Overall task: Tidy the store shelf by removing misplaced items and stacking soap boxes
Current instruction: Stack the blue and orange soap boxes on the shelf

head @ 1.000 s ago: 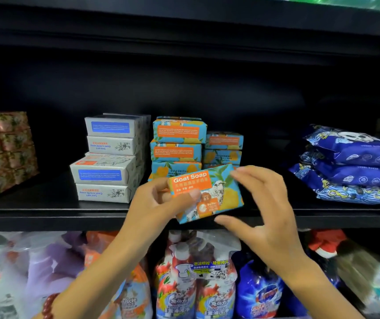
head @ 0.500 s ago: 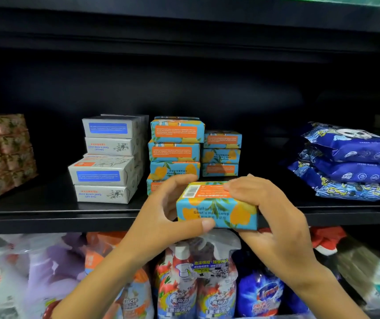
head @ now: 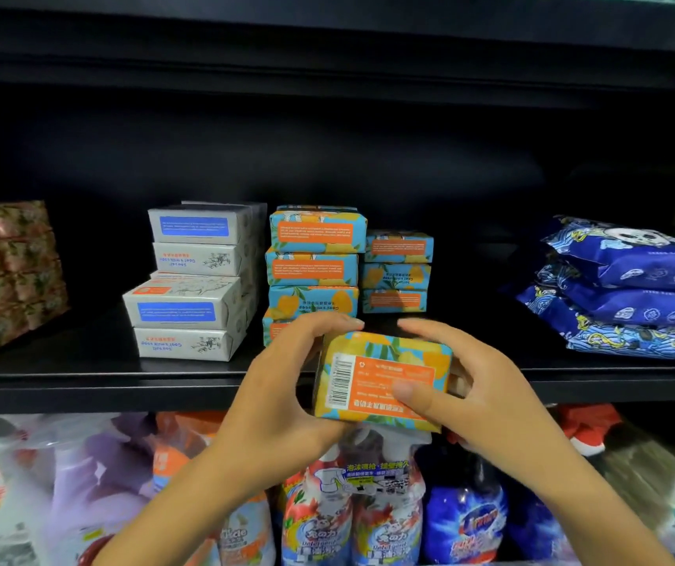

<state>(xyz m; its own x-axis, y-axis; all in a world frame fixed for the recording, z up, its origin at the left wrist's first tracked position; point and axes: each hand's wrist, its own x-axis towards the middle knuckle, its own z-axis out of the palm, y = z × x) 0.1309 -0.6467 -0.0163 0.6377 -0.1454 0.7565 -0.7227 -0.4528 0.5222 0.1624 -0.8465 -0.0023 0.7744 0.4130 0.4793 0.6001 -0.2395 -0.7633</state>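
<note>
Hiding lowest box (head: 273, 332): hands (head: 282, 396), soap box (head: 372, 361)

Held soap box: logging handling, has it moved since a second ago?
Yes. The soap box sank lower across the shelf's front edge and flipped, barcode side now facing the camera.

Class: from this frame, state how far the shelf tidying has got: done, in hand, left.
Done: two stacks of orange-and-blue soap boxes stand on the shelf. In hand: left hand and right hand hold one more matching box. Left: placing it, probably on the shorter stack; white boxes sit crooked.
</note>
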